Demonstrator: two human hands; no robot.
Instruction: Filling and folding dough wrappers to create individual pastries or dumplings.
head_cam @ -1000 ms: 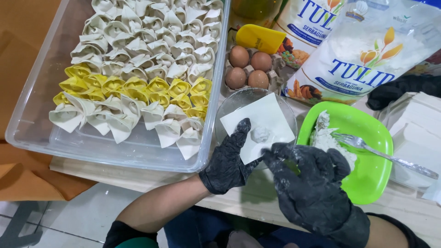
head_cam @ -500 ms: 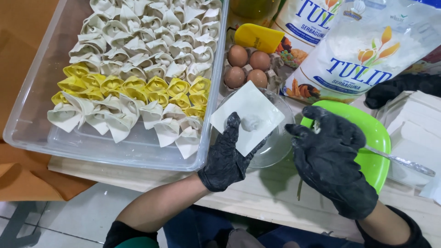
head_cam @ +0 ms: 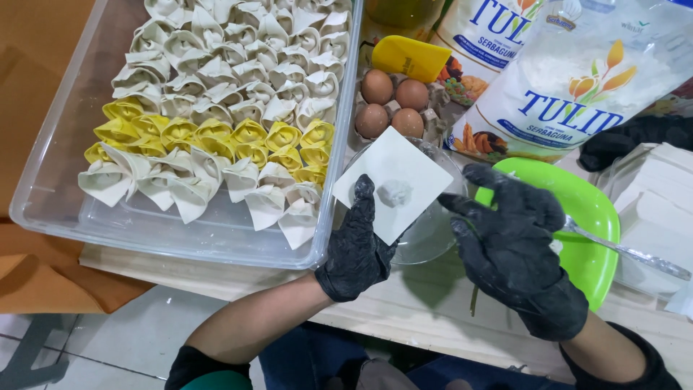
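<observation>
Head view: we hold a square white wrapper (head_cam: 393, 180) flat on our left hand (head_cam: 356, 245), thumb pressed on its lower left edge, so that grip is closed on it. A small lump of pale filling (head_cam: 395, 192) sits on the wrapper's middle. The wrapper hangs over a clear glass bowl (head_cam: 433, 227) near the surface's front edge. Our right hand (head_cam: 509, 242), gloved black like the left, has its grip spread open and empty, just right of the wrapper and above a green plate (head_cam: 588, 217). A spoon (head_cam: 628, 253) rests on the plate, its handle reaching right. At the surface's left stands a clear tub (head_cam: 216, 238) filled with folded white and yellow dumplings (head_cam: 231, 94). Behind the bowl lie four brown eggs (head_cam: 393, 105) in a carton, with flour bags (head_cam: 577, 79) at the back right. Another person's black-gloved hand (head_cam: 628, 141) shows at the right edge beside a stack of wrappers (head_cam: 664, 195).
</observation>
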